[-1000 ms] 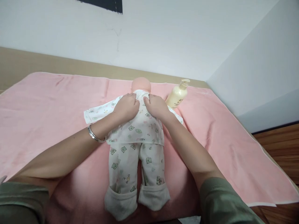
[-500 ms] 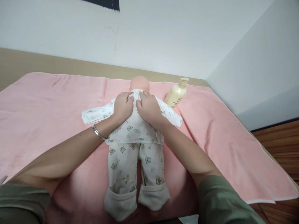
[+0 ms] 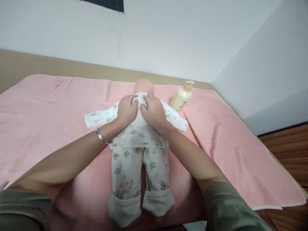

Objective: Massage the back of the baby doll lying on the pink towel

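Left hand [image 3: 127, 110]: laid palm-down on the upper back of the doll [image 3: 142, 136], thumb set apart from the fingers. Right hand [image 3: 154, 110]: the same, on the other side of the doll's midline, fingertips near its collar. Neither grip shows a pinch on the shirt; some fingertips are hidden. The doll lies directly under both hands, neither nearer, apparently face down. Its long axis runs straight away from the person, head [image 3: 143, 86] at the far end, trousers [image 3: 127, 173] nearest. Bottle [image 3: 182, 98]: just past the doll's right-hand sleeve [image 3: 177, 119]. Pink cloth [image 3: 48, 106]: beneath the doll, extending to either side.
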Action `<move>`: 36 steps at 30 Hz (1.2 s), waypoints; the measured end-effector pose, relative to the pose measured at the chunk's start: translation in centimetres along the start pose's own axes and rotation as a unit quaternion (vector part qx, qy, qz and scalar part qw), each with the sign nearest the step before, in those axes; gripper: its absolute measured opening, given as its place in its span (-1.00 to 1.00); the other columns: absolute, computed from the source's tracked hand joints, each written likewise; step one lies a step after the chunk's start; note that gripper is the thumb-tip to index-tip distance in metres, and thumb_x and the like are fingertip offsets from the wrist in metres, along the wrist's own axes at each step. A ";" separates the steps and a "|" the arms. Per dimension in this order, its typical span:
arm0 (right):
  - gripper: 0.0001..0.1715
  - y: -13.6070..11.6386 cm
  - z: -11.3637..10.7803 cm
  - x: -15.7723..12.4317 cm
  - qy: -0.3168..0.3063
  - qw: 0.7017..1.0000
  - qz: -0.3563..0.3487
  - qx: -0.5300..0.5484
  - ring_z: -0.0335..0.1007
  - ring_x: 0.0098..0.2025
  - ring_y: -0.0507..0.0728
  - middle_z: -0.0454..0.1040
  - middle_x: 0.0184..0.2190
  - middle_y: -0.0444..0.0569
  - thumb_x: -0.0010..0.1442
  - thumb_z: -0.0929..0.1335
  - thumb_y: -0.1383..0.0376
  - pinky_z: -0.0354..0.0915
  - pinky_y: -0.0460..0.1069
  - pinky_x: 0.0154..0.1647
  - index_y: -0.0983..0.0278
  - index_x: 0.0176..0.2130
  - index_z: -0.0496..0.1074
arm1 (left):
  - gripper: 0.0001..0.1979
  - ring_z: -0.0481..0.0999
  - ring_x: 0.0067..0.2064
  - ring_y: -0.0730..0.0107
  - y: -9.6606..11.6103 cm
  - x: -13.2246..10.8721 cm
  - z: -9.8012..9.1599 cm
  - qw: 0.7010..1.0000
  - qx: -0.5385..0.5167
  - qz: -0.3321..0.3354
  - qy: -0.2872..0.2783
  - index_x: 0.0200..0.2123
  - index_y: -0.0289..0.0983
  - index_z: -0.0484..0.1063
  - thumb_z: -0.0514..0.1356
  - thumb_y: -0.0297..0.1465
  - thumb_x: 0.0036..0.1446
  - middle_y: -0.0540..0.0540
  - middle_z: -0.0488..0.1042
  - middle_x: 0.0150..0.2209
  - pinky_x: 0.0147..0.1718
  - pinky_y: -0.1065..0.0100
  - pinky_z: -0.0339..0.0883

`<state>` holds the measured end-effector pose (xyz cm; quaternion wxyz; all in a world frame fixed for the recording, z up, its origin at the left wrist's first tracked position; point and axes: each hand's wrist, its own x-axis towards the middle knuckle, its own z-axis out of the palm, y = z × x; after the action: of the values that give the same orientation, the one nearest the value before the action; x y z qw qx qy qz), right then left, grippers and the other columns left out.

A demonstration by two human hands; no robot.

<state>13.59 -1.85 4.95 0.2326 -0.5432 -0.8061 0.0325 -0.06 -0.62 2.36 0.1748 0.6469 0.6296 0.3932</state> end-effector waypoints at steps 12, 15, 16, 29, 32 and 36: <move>-0.49 0.6 -0.8 0.4 -0.025 0.999 0.005 0.046 0.39 0.27 0.27 0.52 0.18 0.11 0.34 0.14 0.29 0.28 0.17 0.35 0.30 0.11 0.48 | -0.49 0.48 0.19 0.11 -0.3 0.1 0.1 1.000 0.010 0.002 0.006 0.07 -0.31 0.54 -0.07 -0.29 0.24 -0.22 0.56 0.13 0.29 0.11 0.31; -0.43 0.6 -1.9 0.5 0.008 0.998 0.017 0.053 0.32 0.35 0.26 0.42 0.29 0.12 0.36 0.12 0.27 0.28 0.17 0.36 0.32 0.22 0.40 | -0.49 0.48 0.18 0.10 -0.1 0.0 0.1 1.000 0.007 0.006 0.004 0.07 -0.31 0.54 -0.07 -0.29 0.24 -0.22 0.56 0.13 0.29 0.09 0.31; -0.40 0.6 -2.1 0.4 0.027 0.998 0.023 0.045 0.24 0.41 0.26 0.35 0.35 0.12 0.37 0.11 0.28 0.24 0.20 0.40 0.33 0.28 0.36 | -0.49 0.48 0.18 0.10 -0.1 0.0 0.0 1.000 0.006 0.006 0.004 0.07 -0.31 0.54 -0.07 -0.29 0.24 -0.23 0.56 0.13 0.29 0.09 0.31; -0.37 -0.7 -1.3 -0.4 0.071 0.997 -0.007 0.011 -0.32 0.61 0.35 -0.05 0.54 0.05 0.31 0.18 0.35 -0.05 0.39 0.55 0.28 0.33 0.28 | -0.56 0.44 0.22 0.13 -0.6 -0.4 0.2 0.998 0.013 0.043 0.035 0.06 -0.26 0.51 -0.03 -0.36 0.22 -0.18 0.55 0.13 0.32 0.08 0.28; -0.40 -0.4 -0.8 -0.2 0.064 0.998 -0.019 0.019 -0.18 0.58 0.35 0.04 0.52 0.09 0.32 0.17 0.37 0.00 0.38 0.53 0.29 0.31 0.30 | -0.53 0.46 0.19 0.10 -0.9 -0.2 0.5 0.998 0.007 0.048 0.036 0.07 -0.29 0.51 -0.04 -0.34 0.22 -0.22 0.55 0.12 0.31 0.07 0.30; -0.45 -0.2 0.2 0.0 -0.038 0.999 -0.023 -0.015 0.07 0.49 0.37 0.20 0.44 0.22 0.41 0.13 0.34 0.07 0.36 0.49 0.37 0.27 0.34 | -0.48 0.47 0.20 0.05 -1.0 0.2 0.6 0.999 0.012 0.043 0.020 0.10 -0.37 0.51 -0.06 -0.32 0.23 -0.28 0.55 0.13 0.31 0.04 0.29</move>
<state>13.35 -1.93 4.82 0.1941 -0.5263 -0.8271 0.0361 -0.34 -0.07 1.28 0.1377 0.6674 0.6095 0.4052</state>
